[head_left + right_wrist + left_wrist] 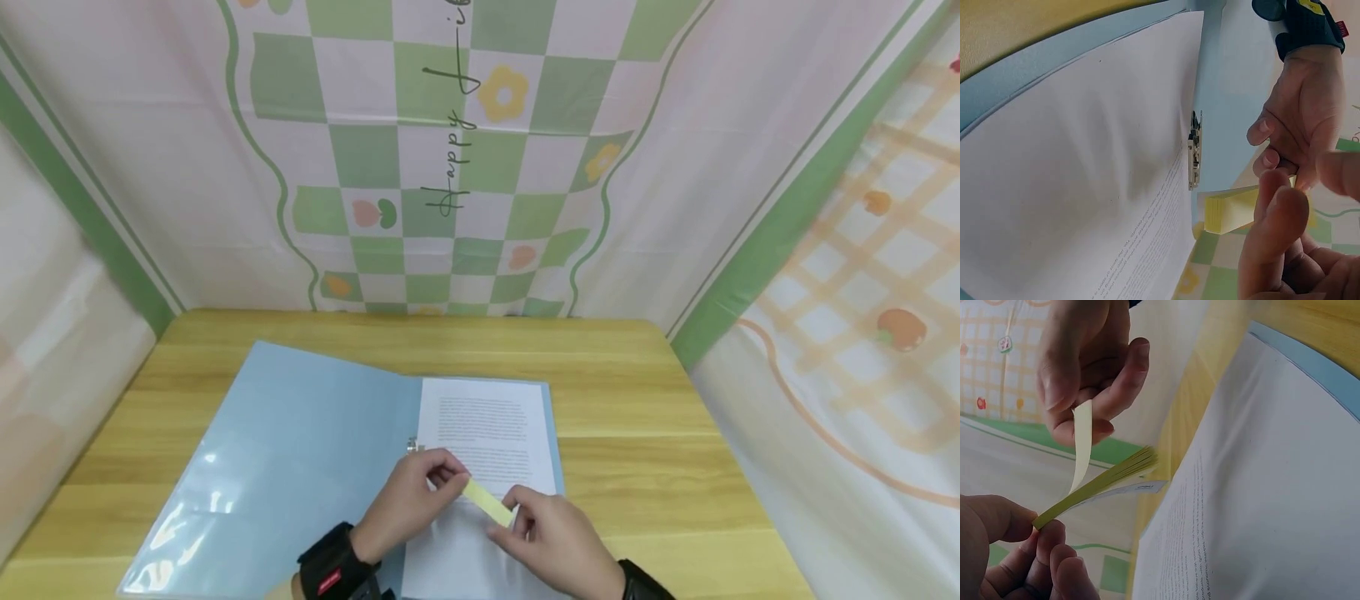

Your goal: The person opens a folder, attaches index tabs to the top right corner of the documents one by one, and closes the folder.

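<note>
Both hands sit low in the centre of the head view, close together, fingertips turned toward each other. The left hand point(411, 500) comes in from the lower left, a black wrist strap point(335, 570) around its forearm; its fingers are curled, thumb and forefinger pinched together at the tips. The right hand point(553, 537) enters from the bottom edge right of centre, back of the hand up, a dark cuff point(643, 583) at the wrist. Its fingers point(1094, 394) are bent inward, thumb pressed against the forefinger in a pinch. In the right wrist view the left hand's knuckles are folded, nails showing.
</note>
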`<action>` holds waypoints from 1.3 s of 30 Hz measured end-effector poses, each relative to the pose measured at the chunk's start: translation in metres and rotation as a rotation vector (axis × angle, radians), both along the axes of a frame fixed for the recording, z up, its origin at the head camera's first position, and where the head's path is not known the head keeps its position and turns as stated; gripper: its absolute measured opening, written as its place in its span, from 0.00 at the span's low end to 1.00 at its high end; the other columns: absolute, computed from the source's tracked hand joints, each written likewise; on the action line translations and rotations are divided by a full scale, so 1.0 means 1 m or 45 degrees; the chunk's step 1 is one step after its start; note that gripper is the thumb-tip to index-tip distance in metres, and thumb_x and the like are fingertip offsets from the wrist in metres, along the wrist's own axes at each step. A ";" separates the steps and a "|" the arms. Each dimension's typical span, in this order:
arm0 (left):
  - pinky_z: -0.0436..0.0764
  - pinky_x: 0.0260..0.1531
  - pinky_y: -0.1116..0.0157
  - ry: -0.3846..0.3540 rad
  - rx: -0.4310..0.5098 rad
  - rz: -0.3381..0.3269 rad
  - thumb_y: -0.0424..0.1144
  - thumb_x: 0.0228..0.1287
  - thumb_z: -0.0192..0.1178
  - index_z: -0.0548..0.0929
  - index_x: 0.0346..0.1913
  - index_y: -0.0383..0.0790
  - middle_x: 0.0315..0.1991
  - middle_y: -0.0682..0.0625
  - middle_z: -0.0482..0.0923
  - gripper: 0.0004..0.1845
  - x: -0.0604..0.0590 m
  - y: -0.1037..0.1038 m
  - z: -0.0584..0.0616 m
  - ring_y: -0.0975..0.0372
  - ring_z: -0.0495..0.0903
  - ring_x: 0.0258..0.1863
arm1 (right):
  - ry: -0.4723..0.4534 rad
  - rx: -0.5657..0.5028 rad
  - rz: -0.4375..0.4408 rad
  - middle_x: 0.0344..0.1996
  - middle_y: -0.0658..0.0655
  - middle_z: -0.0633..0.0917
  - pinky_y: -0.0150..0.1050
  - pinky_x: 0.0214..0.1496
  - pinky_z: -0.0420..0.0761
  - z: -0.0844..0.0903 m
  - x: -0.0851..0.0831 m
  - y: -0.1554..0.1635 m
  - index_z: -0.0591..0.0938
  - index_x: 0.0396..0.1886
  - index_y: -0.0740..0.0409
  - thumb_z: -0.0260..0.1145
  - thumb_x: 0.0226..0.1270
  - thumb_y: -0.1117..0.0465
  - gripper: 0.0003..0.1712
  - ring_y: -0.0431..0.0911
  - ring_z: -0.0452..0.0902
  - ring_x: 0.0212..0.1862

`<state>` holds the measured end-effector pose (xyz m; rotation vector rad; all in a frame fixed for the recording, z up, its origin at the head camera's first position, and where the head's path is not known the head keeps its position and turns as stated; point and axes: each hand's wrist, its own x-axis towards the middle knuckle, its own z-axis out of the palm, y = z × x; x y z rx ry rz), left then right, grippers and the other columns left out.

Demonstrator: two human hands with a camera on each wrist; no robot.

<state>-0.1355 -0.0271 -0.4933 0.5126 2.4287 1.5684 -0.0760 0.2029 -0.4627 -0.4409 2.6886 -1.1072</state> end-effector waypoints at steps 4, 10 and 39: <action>0.78 0.34 0.66 0.007 0.010 -0.004 0.43 0.71 0.64 0.87 0.38 0.54 0.31 0.61 0.82 0.03 0.000 0.000 0.000 0.65 0.79 0.32 | -0.001 -0.016 -0.011 0.15 0.38 0.76 0.29 0.18 0.65 0.002 -0.001 0.000 0.81 0.29 0.46 0.63 0.74 0.43 0.16 0.32 0.66 0.16; 0.79 0.34 0.67 0.018 0.017 0.000 0.44 0.72 0.64 0.86 0.39 0.54 0.32 0.62 0.82 0.03 0.000 0.001 0.000 0.65 0.79 0.33 | -0.042 -0.031 -0.015 0.16 0.40 0.78 0.29 0.18 0.64 0.006 -0.004 0.000 0.81 0.29 0.47 0.60 0.78 0.47 0.16 0.33 0.64 0.16; 0.80 0.24 0.65 -0.075 0.137 -0.043 0.54 0.75 0.59 0.86 0.44 0.52 0.35 0.54 0.83 0.12 0.000 0.006 -0.002 0.60 0.80 0.30 | -0.065 -0.103 0.082 0.16 0.42 0.74 0.30 0.19 0.64 0.033 -0.016 -0.005 0.76 0.31 0.50 0.52 0.84 0.54 0.17 0.35 0.63 0.17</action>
